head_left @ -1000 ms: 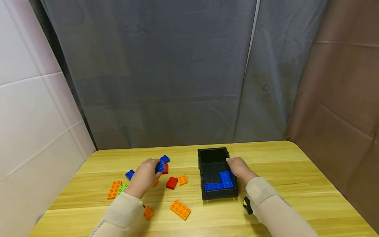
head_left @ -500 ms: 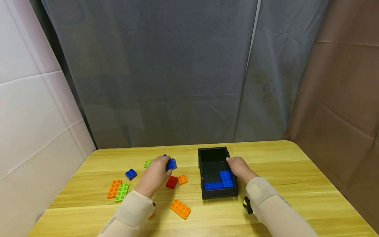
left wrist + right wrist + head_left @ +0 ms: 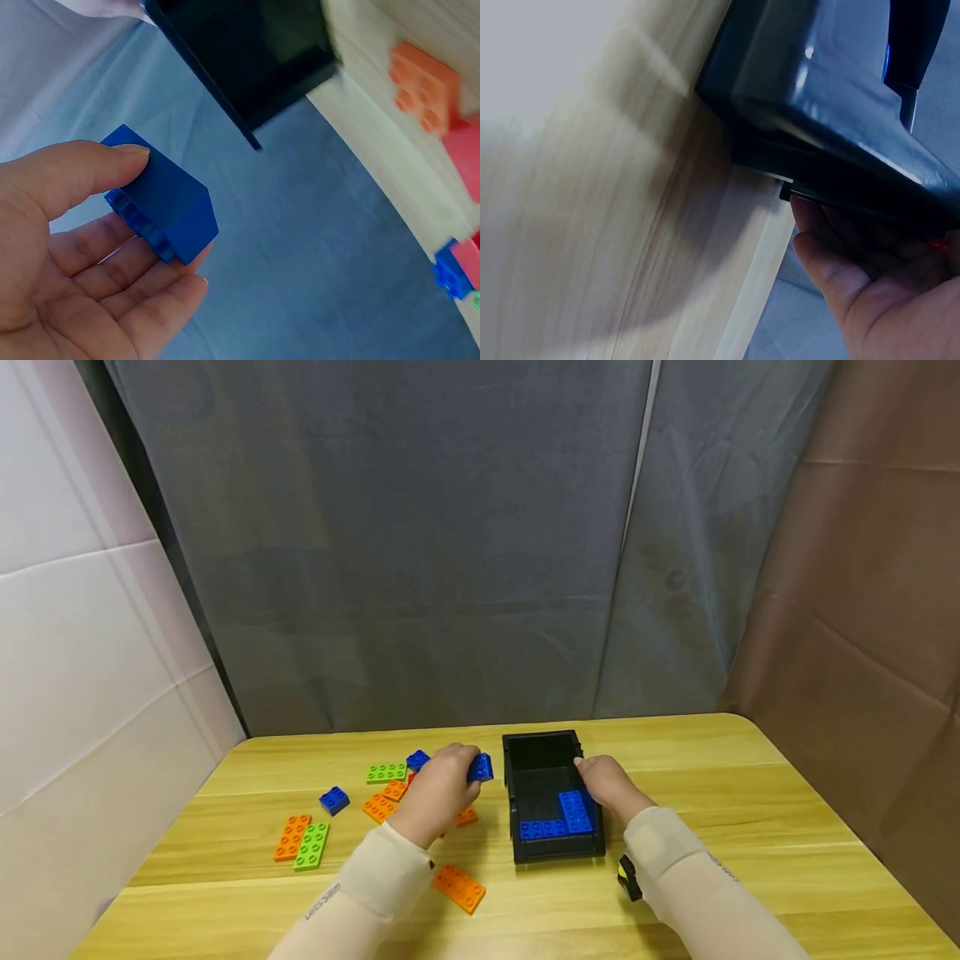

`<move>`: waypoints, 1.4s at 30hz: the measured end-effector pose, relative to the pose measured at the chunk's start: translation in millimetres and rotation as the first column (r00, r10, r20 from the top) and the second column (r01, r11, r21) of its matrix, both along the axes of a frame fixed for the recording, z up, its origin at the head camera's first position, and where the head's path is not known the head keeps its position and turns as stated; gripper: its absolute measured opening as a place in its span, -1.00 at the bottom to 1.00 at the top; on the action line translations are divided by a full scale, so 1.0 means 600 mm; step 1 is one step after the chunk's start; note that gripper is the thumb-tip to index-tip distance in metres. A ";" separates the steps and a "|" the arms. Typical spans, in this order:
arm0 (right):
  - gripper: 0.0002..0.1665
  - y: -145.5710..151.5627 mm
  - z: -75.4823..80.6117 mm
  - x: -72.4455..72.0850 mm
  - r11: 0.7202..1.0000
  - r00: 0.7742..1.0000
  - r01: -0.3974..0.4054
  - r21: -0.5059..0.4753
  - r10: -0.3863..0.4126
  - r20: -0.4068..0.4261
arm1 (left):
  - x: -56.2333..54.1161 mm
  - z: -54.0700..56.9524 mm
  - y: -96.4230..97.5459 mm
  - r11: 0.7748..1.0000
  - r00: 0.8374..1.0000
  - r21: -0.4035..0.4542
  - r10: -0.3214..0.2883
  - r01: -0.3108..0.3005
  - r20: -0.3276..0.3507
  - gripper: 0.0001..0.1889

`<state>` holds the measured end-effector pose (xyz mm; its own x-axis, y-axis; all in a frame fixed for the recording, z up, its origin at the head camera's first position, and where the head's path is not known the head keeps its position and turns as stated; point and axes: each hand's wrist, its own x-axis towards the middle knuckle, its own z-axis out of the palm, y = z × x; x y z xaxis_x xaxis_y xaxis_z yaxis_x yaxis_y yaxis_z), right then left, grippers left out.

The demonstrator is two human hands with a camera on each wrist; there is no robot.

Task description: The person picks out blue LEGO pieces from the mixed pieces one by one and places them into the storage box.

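Observation:
My left hand [image 3: 437,793] pinches a blue toy brick [image 3: 481,767] between thumb and fingers, off the table and just left of the black bin [image 3: 558,853]. In the left wrist view the held brick [image 3: 176,191] has a sloped end, and its studs face the fingers. My right hand [image 3: 609,787] grips the bin's right side, thumb at the rim; in the right wrist view the fingers [image 3: 829,262] curl beneath its edge. Inside the bin, a long blue brick [image 3: 575,812] and more blue brickwork [image 3: 542,830] lie at the near end.
Left of the bin lie a blue brick [image 3: 334,800], another blue brick [image 3: 417,761], green bricks [image 3: 311,847] and several orange bricks [image 3: 459,887]. Red bricks are mostly hidden behind my left hand. A grey curtain [image 3: 420,543] hangs behind the table.
My left hand has carried the blue brick rightward toward the bin, uncovering green and orange bricks behind it. My right hand and the bin have stayed in place.

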<state>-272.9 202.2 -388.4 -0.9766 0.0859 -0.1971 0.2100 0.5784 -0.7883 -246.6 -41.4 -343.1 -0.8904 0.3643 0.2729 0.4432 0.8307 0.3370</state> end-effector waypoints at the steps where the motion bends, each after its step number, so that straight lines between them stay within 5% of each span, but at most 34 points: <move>1: -0.53 0.000 -0.001 -0.001 1.000 1.000 -0.002 0.000 0.002 0.002 | -0.001 0.001 0.005 1.000 1.000 -0.001 -0.007 0.007 -0.002 -0.61; 11: -0.51 -0.005 -0.002 0.000 1.000 1.000 -0.017 0.013 0.017 -0.018 | -0.008 0.004 0.042 0.996 0.995 -0.038 -0.085 0.084 -0.052 -0.60; 28: -0.54 -0.004 -0.004 -0.006 0.999 0.999 -0.020 0.039 0.022 -0.042 | -0.024 -0.002 0.100 0.985 0.988 -0.087 -0.150 0.151 0.022 -0.62; 42: -0.49 -0.006 0.000 -0.003 1.000 0.998 -0.023 0.019 0.024 -0.057 | -0.034 -0.011 0.117 0.969 0.988 -0.194 -0.152 0.156 0.035 -0.66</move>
<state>-274.6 198.7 -388.5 -0.9880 0.0654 -0.1396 0.1508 0.5968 -0.7881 -266.8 28.9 -349.6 -0.8242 0.5416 0.1655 0.5653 0.8038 0.1852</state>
